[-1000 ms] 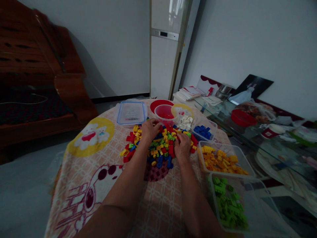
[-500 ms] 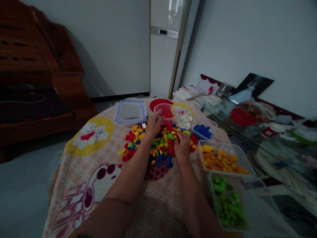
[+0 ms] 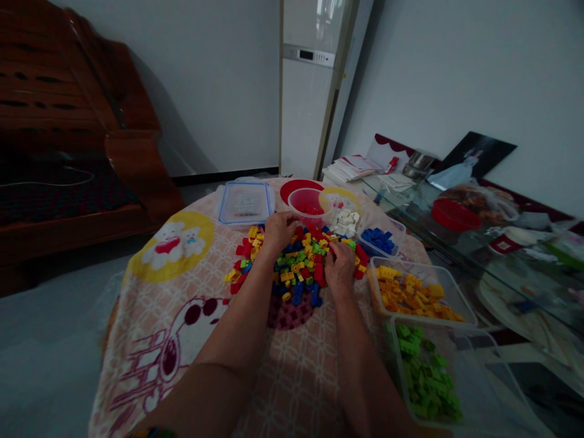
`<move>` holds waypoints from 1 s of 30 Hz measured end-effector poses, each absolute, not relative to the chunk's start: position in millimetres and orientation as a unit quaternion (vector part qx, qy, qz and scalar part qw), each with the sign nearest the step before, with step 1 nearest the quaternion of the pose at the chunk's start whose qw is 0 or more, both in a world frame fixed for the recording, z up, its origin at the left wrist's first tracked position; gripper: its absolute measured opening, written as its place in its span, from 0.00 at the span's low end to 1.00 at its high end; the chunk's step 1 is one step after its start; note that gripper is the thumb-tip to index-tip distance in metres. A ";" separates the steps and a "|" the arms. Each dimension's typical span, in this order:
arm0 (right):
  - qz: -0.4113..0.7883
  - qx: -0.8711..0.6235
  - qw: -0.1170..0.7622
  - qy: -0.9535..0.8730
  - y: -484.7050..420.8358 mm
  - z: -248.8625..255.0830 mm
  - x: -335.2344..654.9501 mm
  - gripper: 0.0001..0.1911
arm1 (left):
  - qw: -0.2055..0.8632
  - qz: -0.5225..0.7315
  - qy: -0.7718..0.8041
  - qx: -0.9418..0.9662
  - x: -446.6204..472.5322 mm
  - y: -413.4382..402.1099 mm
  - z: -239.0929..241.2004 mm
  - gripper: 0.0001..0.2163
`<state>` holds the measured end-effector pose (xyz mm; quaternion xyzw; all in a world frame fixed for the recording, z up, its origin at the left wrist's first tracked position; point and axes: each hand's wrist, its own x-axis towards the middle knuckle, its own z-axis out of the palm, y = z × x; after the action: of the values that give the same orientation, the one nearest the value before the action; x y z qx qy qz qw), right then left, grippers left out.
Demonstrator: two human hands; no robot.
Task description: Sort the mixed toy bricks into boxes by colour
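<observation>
A heap of mixed toy building bricks (image 3: pixel 298 264), in red, yellow, blue and green, lies on the cloth-covered table in front of me. My left hand (image 3: pixel 279 232) hovers at the heap's far left side, its fingers bent downward but apart, with no brick visible in them. At the right part of the heap my right hand (image 3: pixel 340 266) has its fingertips drawn together among the bricks; what they grip is hidden. Just beyond the heap stands a pink bowl (image 3: pixel 306 196) with red bricks inside. White bricks (image 3: pixel 345 222) are gathered to its right.
Along the right stand clear boxes of blue bricks (image 3: pixel 378 240), yellow bricks (image 3: pixel 406 293) and green bricks (image 3: pixel 426 374). A blue-rimmed clear lid (image 3: pixel 246 202) lies at the back left. Beyond the boxes, a cluttered glass table (image 3: pixel 420 228) holds papers and a red bowl (image 3: pixel 456 215).
My left hand has come back from beside the pink bowl to the heap, its fingers now bending down. My right hand stays in the heap. The view has shifted slightly.
</observation>
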<state>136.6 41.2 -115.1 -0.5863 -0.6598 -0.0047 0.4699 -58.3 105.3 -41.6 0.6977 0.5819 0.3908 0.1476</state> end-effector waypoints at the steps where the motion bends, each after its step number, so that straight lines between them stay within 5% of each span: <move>1: -0.008 -0.585 0.471 -0.660 41.4 -115.0 136.7 0.19 | 0.143 0.361 0.577 0.718 -57.8 104.4 -41.8 0.15; 8: 0.004 -0.577 0.473 -0.665 41.3 -113.4 137.3 0.18 | 0.118 0.248 0.540 0.796 -55.1 101.1 -43.9 0.18; 22: -0.026 -0.577 0.474 -0.665 41.9 -114.4 136.9 0.17 | 0.182 0.285 0.522 0.783 -57.7 95.9 -32.2 0.09; 30: -0.013 -0.577 0.470 -0.668 41.1 -112.5 136.8 0.17 | 0.215 0.408 0.574 0.677 -52.6 99.2 -29.3 0.11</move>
<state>136.8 41.1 -112.5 -0.5769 -0.6679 -0.0129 0.4701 -52.6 99.2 -29.3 0.6766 0.5738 0.4085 0.2149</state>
